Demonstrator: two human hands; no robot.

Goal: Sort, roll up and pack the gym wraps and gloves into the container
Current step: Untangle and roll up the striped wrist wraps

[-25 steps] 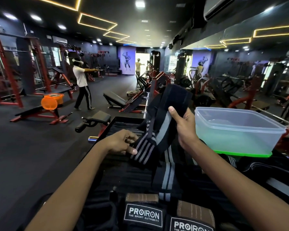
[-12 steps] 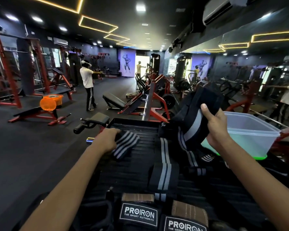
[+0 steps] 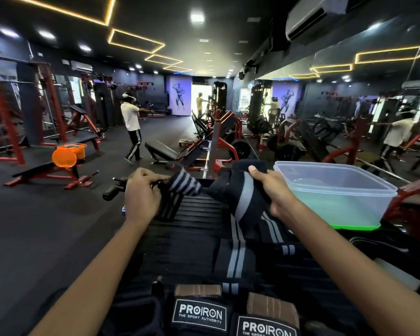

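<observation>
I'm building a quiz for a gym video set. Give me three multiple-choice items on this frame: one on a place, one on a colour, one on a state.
1. Where is the container relative to the right hand?
A. To its right
B. To its left
C. Under it

2. What colour is the lid under the container?
A. Red
B. Green
C. Blue

3. What is the left hand doing?
A. Resting open
B. Reaching into the container
C. Gripping a striped wrap

Answers:
1. A: the clear container sits past the right hand on the right side.
2. B: a bright green edge shows beneath its base.
3. C: the fingers curl round the striped wrap's end, while the right hand holds the dark wrap.
</observation>
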